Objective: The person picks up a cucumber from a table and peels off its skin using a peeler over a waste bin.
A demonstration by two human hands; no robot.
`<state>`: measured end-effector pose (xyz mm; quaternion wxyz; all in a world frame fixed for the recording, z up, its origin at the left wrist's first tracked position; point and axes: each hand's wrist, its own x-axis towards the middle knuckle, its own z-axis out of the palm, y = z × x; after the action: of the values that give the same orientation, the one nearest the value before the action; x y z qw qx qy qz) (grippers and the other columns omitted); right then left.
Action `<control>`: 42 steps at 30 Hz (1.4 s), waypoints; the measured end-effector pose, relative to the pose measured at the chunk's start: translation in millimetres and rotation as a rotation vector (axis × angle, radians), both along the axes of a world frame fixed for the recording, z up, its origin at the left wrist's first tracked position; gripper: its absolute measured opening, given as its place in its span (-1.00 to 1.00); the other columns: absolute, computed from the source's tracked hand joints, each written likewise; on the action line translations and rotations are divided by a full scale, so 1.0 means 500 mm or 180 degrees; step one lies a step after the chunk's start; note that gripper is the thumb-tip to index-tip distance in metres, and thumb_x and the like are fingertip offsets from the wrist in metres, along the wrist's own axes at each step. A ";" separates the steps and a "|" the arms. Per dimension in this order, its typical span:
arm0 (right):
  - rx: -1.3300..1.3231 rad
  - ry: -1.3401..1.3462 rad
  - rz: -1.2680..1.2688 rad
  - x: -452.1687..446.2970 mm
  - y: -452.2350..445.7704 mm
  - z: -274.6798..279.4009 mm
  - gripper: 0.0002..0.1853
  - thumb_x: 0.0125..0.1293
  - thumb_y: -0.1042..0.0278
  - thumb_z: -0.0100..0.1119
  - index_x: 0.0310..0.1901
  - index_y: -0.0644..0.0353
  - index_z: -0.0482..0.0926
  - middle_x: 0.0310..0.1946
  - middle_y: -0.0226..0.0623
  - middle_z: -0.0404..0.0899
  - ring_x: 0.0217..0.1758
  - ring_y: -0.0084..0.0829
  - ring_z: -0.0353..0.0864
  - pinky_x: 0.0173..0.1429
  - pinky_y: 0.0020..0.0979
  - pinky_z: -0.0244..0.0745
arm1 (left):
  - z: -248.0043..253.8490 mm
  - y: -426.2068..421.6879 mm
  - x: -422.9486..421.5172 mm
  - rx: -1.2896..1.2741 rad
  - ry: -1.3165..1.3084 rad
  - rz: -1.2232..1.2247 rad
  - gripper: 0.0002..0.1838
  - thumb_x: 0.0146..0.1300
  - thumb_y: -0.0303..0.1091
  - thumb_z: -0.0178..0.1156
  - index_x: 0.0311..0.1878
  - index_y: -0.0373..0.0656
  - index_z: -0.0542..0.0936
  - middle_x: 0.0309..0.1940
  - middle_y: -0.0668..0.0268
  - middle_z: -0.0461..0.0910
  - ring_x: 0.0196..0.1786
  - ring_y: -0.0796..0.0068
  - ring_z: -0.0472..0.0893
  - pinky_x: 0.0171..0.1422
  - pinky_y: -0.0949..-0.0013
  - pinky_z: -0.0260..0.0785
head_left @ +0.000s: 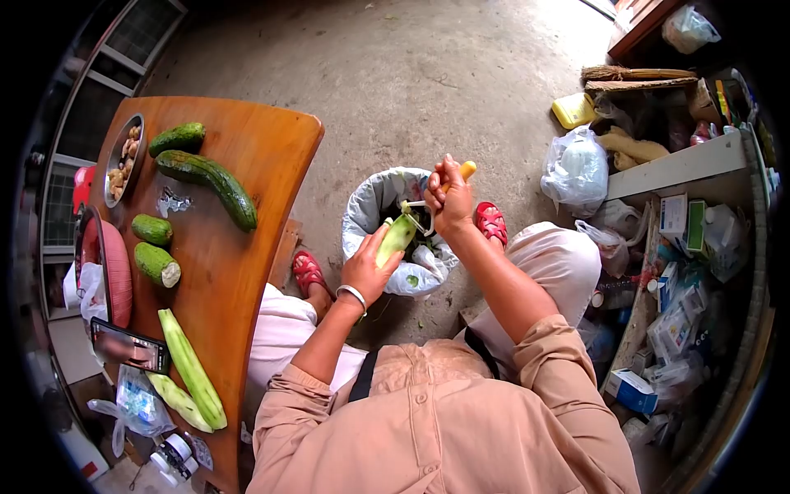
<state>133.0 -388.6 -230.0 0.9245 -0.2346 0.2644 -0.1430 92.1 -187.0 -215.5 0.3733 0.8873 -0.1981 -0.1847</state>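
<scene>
My left hand (367, 267) is wrapped round a pale green, peeled gourd (397, 240), held tilted above a bin lined with a white plastic bag (359, 216). My right hand (448, 198) grips a peeler by its yellow handle (468, 170). The peeler's metal head lies at the upper end of the gourd; whether it touches the skin is hard to tell. Green scraps show inside the bin. On the wooden table (276, 156) to the left lie a long dark green gourd (210, 179), shorter unpeeled pieces (156, 263) and peeled pale lengths (191, 366).
A metal bowl of small brown items (124, 160), a pink basin (118, 272) and a phone (130, 346) are at the table's left side. Red sandals (491, 222) flank the bin. Plastic bags (576, 169), boxes (632, 390) and a yellow container (574, 110) crowd the right.
</scene>
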 end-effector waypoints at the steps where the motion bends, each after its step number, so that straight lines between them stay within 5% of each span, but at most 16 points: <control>1: -0.0422 0.0045 -0.0075 0.001 -0.001 -0.004 -0.76 0.40 0.15 0.09 -0.34 0.12 0.41 -0.68 -0.40 0.39 -0.81 -0.69 0.11 -0.78 -0.62 0.01 | -0.001 -0.002 -0.002 0.0005 -0.0096 -0.0005 -0.39 0.23 -0.10 0.21 0.27 -0.20 0.36 0.07 0.04 0.53 0.04 0.08 0.59 0.08 0.22 0.42; 4: -0.0889 0.0153 -0.0360 0.006 -0.005 -0.008 -0.77 0.39 0.16 0.10 -0.33 0.11 0.42 -0.67 -0.41 0.40 -0.80 -0.70 0.15 -0.77 -0.63 0.04 | -0.099 0.004 -0.002 -0.0950 0.0334 0.0215 -0.41 0.26 -0.08 0.20 0.26 -0.22 0.36 -0.09 0.08 0.58 -0.02 0.19 0.61 0.04 0.23 0.43; 5: -0.0885 0.0176 -0.0339 0.005 -0.010 -0.003 -0.77 0.39 0.17 0.11 -0.34 0.12 0.42 -0.67 -0.41 0.41 -0.80 -0.71 0.14 -0.78 -0.62 0.04 | -0.163 0.003 0.002 -0.1484 0.0777 0.0385 -0.42 0.30 -0.06 0.18 0.26 -0.21 0.34 -0.25 0.15 0.58 -0.20 0.29 0.63 -0.15 0.24 0.49; 6: -0.0881 0.0209 -0.0319 0.000 -0.013 0.000 -0.77 0.38 0.18 0.12 -0.34 0.12 0.42 -0.66 -0.41 0.42 -0.81 -0.71 0.14 -0.78 -0.62 0.04 | -0.084 -0.004 0.008 -0.1600 0.2242 0.0726 -0.48 0.34 -0.03 0.12 0.21 -0.19 0.36 -0.29 0.20 0.56 -0.36 0.39 0.61 -0.37 0.33 0.51; 8: -0.0918 0.0230 0.0000 -0.013 -0.010 0.006 -0.82 0.34 0.22 0.17 -0.30 0.12 0.46 -0.62 -0.45 0.44 -0.78 -0.75 0.16 -0.74 -0.65 0.05 | -0.046 -0.010 0.020 -0.1959 0.3160 0.0936 -0.57 0.41 -0.04 0.02 0.15 -0.15 0.38 -0.33 0.25 0.56 -0.50 0.53 0.55 -0.54 0.48 0.44; 12: -0.1809 0.0603 0.1856 -0.064 0.022 0.045 -0.83 0.23 0.31 0.28 -0.21 0.14 0.57 -0.49 -0.47 0.52 -0.59 -0.73 0.36 -0.54 -0.63 0.24 | -0.063 -0.014 0.032 -0.2855 0.3966 0.1142 -0.56 0.44 0.07 -0.14 0.06 -0.07 0.47 -0.34 0.26 0.59 -0.46 0.47 0.59 -0.49 0.46 0.46; 14: -0.2321 -0.0208 0.2195 -0.099 0.049 0.044 -0.80 0.21 0.36 0.29 -0.16 0.19 0.56 -0.41 -0.43 0.52 -0.44 -0.66 0.49 -0.38 -0.57 0.42 | -0.074 -0.011 0.039 -0.3137 0.4011 0.0984 -0.54 0.44 0.12 -0.18 0.06 -0.01 0.51 -0.34 0.31 0.61 -0.43 0.49 0.59 -0.44 0.46 0.45; 16: -0.3017 -0.0758 0.2691 -0.137 0.061 0.061 -0.77 0.15 0.42 0.32 -0.16 0.19 0.56 -0.35 -0.43 0.49 -0.29 -0.52 0.53 -0.21 -0.49 0.42 | -0.073 -0.010 0.057 -0.4287 0.4786 0.0136 -0.54 0.46 0.07 -0.19 0.08 -0.05 0.50 -0.25 0.30 0.61 -0.31 0.46 0.62 -0.27 0.39 0.52; 17: -0.4545 -0.1536 0.2386 -0.146 0.058 0.070 -0.75 0.09 0.50 0.29 -0.15 0.18 0.56 -0.27 -0.32 0.48 -0.26 -0.34 0.54 -0.14 -0.40 0.44 | -0.077 -0.029 0.043 -0.3790 0.4117 0.1590 -0.54 0.48 0.01 -0.21 0.10 -0.12 0.49 -0.16 0.25 0.60 -0.15 0.40 0.62 -0.04 0.31 0.52; 20: -0.5229 -0.1338 0.2602 -0.166 0.053 0.088 -0.67 -0.01 0.47 0.33 -0.15 0.11 0.51 -0.22 -0.20 0.51 -0.23 -0.06 0.60 -0.17 -0.24 0.52 | -0.079 -0.022 0.042 -0.3893 0.4274 0.1271 -0.53 0.50 -0.02 -0.22 0.10 -0.20 0.48 -0.09 0.20 0.58 -0.04 0.34 0.61 0.12 0.27 0.48; 24: -0.5173 -0.1515 0.2705 -0.163 0.050 0.094 -0.67 -0.02 0.44 0.36 -0.19 0.12 0.48 -0.22 -0.22 0.51 -0.22 -0.06 0.59 -0.18 -0.21 0.51 | -0.071 -0.027 0.022 -0.3893 0.4116 0.1203 -0.52 0.49 -0.01 -0.21 0.11 -0.22 0.47 -0.06 0.20 0.57 -0.02 0.34 0.61 0.15 0.29 0.46; 26: -0.5208 -0.1441 0.2569 -0.163 0.047 0.095 -0.71 0.01 0.44 0.34 -0.21 0.13 0.48 -0.27 -0.20 0.52 -0.24 -0.07 0.60 -0.20 -0.23 0.51 | -0.056 -0.030 0.019 -0.3769 0.4132 0.1786 -0.53 0.46 0.07 -0.16 0.11 -0.09 0.48 -0.16 0.28 0.61 -0.16 0.42 0.62 -0.01 0.35 0.50; 27: -0.5019 -0.1404 0.2193 -0.155 0.046 0.089 -0.73 0.02 0.44 0.33 -0.23 0.17 0.48 -0.31 -0.15 0.54 -0.24 -0.04 0.59 -0.20 -0.24 0.50 | -0.053 0.008 0.034 -0.4045 0.4553 0.0165 -0.49 0.43 0.15 -0.15 0.11 -0.06 0.48 -0.29 0.33 0.60 -0.35 0.50 0.59 -0.25 0.42 0.48; 30: -0.4225 -0.0328 0.1593 -0.131 0.025 0.083 -0.82 0.14 0.43 0.25 -0.25 0.23 0.49 -0.46 -0.18 0.54 -0.37 -0.33 0.57 -0.20 -0.34 0.46 | -0.045 0.006 0.015 -0.3534 0.4070 0.1161 -0.46 0.41 0.22 -0.16 0.08 -0.04 0.49 -0.39 0.37 0.56 -0.46 0.56 0.52 -0.39 0.48 0.40; 33: -0.3817 -0.0145 0.1020 -0.100 -0.001 0.013 -0.92 0.18 0.47 0.20 -0.32 0.26 0.51 -0.52 -0.37 0.51 -0.43 -0.55 0.50 -0.31 -0.49 0.42 | -0.049 0.017 0.007 -0.3608 0.4168 0.1015 -0.43 0.39 0.25 -0.18 0.03 -0.08 0.48 -0.37 0.34 0.55 -0.43 0.55 0.53 -0.36 0.48 0.42; 42: -0.2901 0.0281 0.0836 -0.091 -0.008 -0.025 -0.93 0.20 0.48 0.22 -0.36 0.28 0.55 -0.55 -0.44 0.53 -0.43 -0.61 0.54 -0.32 -0.54 0.44 | 0.001 0.022 -0.034 -0.3609 0.3855 0.0773 -0.36 0.34 0.33 -0.16 -0.04 -0.13 0.47 -0.32 0.35 0.51 -0.42 0.59 0.51 -0.37 0.51 0.42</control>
<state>87.7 -392.3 -242.7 0.7256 -0.6534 0.1819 -0.1163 75.0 -175.8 -215.2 0.8220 0.3277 0.0707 -0.4603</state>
